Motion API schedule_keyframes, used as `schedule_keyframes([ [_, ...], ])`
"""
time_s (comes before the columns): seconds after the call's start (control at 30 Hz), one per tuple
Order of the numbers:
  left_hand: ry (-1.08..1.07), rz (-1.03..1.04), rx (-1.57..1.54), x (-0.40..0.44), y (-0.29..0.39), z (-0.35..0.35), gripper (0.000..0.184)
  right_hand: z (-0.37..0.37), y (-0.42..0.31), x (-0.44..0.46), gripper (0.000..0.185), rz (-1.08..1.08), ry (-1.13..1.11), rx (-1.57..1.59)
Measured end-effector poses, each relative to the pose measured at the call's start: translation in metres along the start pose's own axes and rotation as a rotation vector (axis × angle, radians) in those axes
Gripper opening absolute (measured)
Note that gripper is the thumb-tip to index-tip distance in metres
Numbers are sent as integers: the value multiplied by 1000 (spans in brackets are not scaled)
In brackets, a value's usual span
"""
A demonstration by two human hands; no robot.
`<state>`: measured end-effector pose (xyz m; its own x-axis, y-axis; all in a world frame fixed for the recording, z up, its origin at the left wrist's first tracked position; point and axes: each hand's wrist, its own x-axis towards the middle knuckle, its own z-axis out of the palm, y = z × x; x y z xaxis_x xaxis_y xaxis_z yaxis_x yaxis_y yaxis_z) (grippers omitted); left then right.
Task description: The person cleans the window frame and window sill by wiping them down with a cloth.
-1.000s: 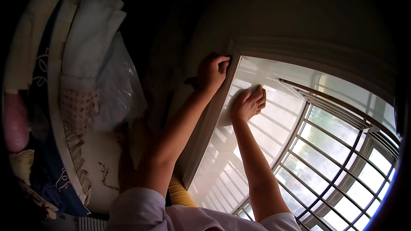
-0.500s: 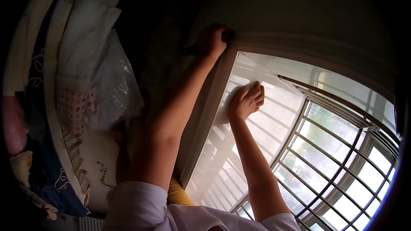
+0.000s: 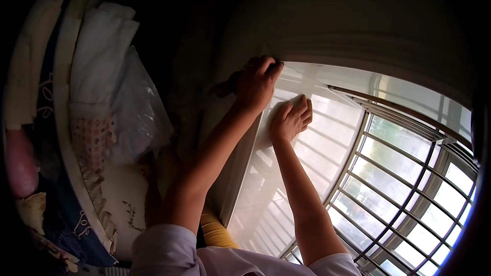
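Note:
My left hand (image 3: pixel 255 86) is closed at the upper corner of the white window frame (image 3: pixel 236 174), its fingers bent over the edge. Something dark shows beside it and at its fingertips, too shadowed to name. Lower and to the right, my right hand (image 3: pixel 290 118) rests on the glossy white window sill (image 3: pixel 266 194). Its fingers are a little curled, the thumb is apart, and I see nothing held in it.
Metal window bars (image 3: pixel 391 199) fill the right side, with bright light behind. At the left, a clear plastic bag (image 3: pixel 139 107) and folded white cloth (image 3: pixel 99 56) lie by a dark blue printed fabric (image 3: pixel 76 214). A yellow fabric (image 3: pixel 217 231) shows below my left arm.
My left hand has moved down and slightly right, from the dark frame edge to the corner beside the sill. My right hand has stayed nearly in place. The view has shifted slightly.

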<state>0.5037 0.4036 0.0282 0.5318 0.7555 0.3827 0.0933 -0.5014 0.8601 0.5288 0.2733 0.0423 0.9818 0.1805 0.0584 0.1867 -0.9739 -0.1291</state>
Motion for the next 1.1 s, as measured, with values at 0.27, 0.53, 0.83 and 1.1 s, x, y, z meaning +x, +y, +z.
schedule_keyframes([
  [0.27, -205, 92, 526, 2, 12, 40, 8, 2, 1, 1, 55, 2, 12, 7],
  [0.53, -266, 38, 419, 13, 9, 11, 7, 3, 2, 1, 54, 8, 19, 14],
  [0.83, -256, -96, 585, 11, 42, 33, 4, 2, 3, 2, 56, 8, -4, 21],
  [1.1, -362, -533, -220, -7, -16, -11, 8, -3, -2, 1, 55, 2, 9, 21],
])
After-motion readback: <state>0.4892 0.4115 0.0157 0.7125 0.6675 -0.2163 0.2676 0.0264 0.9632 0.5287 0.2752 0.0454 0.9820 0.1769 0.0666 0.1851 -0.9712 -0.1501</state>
